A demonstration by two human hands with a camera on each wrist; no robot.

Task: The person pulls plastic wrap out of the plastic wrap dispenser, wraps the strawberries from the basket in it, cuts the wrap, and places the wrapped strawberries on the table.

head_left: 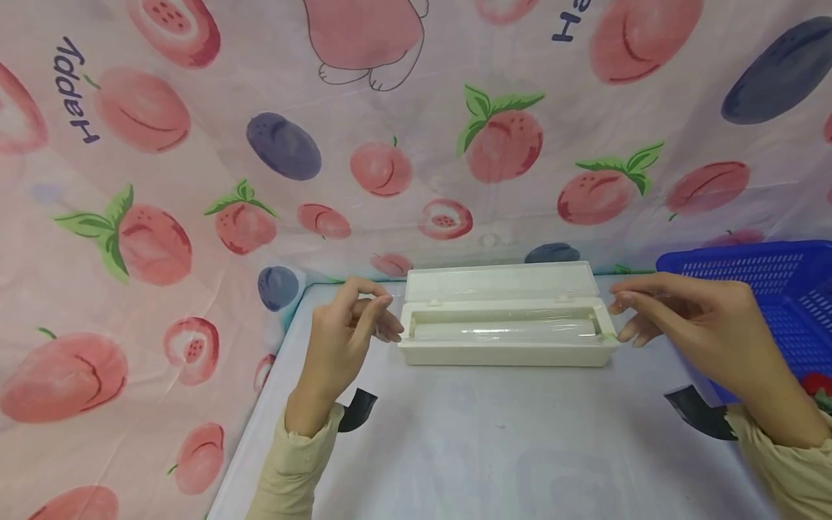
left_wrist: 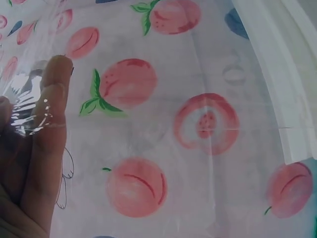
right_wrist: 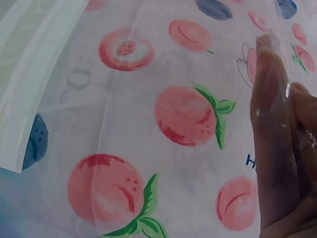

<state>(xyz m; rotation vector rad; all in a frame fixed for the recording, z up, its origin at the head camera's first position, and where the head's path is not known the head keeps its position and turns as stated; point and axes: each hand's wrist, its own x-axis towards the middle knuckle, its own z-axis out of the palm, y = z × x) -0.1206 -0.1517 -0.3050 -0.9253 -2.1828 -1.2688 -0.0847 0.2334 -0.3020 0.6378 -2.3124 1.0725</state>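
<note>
Nearest the camera, two cream sleeves are seen rising from the lower edge, and two dark patches are stuck on the pale table on the near side of the dispenser box. The box, taken here as the landmark, is placed on the table towards its far edge. It is a long cream plastic case with its hinged lid thrown back behind it, and a glossy roll of cling film is laid lengthwise in its trough. At the left end of the box the left hand is held with fingers curled, thumb and forefinger pinched together; in the left wrist view a crinkled, shining edge of clear film is seen caught against the fingers. At the right end of the box the right hand is held with fingers bent inward towards the box corner, and in the right wrist view clear film is likewise pressed over the fingertips, so both hands are gripping film. To the right of the box, partly hidden by the right hand, a blue perforated basket is set, with something red at its near edge that cannot be identified. Behind and to the left of the box, a pink cloth printed with peaches and plums is hung as a backdrop.
</note>
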